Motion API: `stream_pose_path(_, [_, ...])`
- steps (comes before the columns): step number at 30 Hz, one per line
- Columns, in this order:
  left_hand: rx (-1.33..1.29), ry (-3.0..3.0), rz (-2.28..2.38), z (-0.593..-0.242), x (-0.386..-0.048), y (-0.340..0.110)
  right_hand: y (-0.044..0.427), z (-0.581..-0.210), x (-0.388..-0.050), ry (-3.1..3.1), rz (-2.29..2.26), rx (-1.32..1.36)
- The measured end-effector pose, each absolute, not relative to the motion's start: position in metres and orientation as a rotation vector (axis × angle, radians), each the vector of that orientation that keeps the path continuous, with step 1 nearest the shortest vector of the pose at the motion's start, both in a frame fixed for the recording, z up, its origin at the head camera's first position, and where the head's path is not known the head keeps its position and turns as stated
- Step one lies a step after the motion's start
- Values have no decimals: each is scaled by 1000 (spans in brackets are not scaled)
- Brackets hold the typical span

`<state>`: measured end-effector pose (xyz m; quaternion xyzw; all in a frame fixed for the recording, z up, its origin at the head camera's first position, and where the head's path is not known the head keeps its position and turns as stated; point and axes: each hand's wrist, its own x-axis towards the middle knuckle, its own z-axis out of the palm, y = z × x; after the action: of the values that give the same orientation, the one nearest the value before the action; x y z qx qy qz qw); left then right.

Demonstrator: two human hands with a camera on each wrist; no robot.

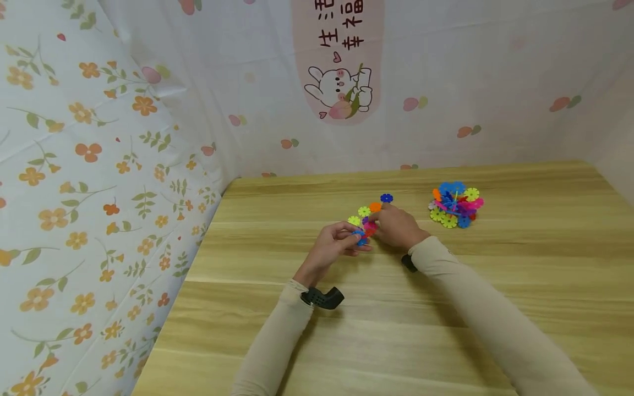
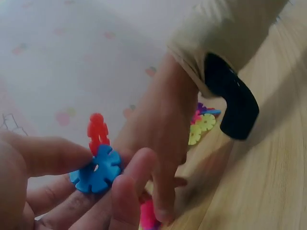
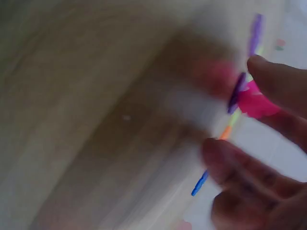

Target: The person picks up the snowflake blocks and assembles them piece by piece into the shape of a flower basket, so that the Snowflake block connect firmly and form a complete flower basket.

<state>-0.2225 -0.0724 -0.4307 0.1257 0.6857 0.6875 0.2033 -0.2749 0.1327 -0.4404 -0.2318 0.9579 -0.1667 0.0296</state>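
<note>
In the head view my left hand point(image 1: 331, 243) pinches a blue snowflake disc point(image 2: 98, 172) between thumb and fingers. A red snowflake disc point(image 2: 97, 132) stands up from its edge, joined to it. Close on the right, my right hand point(image 1: 398, 225) reaches down to the table. Its thumb and finger pinch a pink disc point(image 3: 259, 103), with a purple disc point(image 3: 235, 93) beside it. Whether those two are joined cannot be told. Near the fingertips lie yellow-green discs point(image 1: 364, 211), an orange disc point(image 1: 375, 207) and a dark blue disc point(image 1: 387, 198).
A multicoloured cluster of joined discs point(image 1: 455, 204) sits to the right on the wooden table point(image 1: 277, 231). Patterned cloth point(image 1: 238, 82) hangs behind the table and along its left side. A black wrist mount point(image 1: 324, 298) sticks out from the left wrist.
</note>
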Motion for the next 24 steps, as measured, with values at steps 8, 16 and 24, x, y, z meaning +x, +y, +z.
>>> stream_pose_path(8, [408, 1875, 1953, -435, -224, -71, 134, -448, -274, 2986, -613, -965])
stream_pose_path(16, [411, 1874, 1976, -439, -222, -70, 159, -435, -252, 2821, -1062, -749])
stream_pose_path(24, [486, 1942, 2007, -440, -220, -68, 163, -411, -220, 2602, -1573, -694])
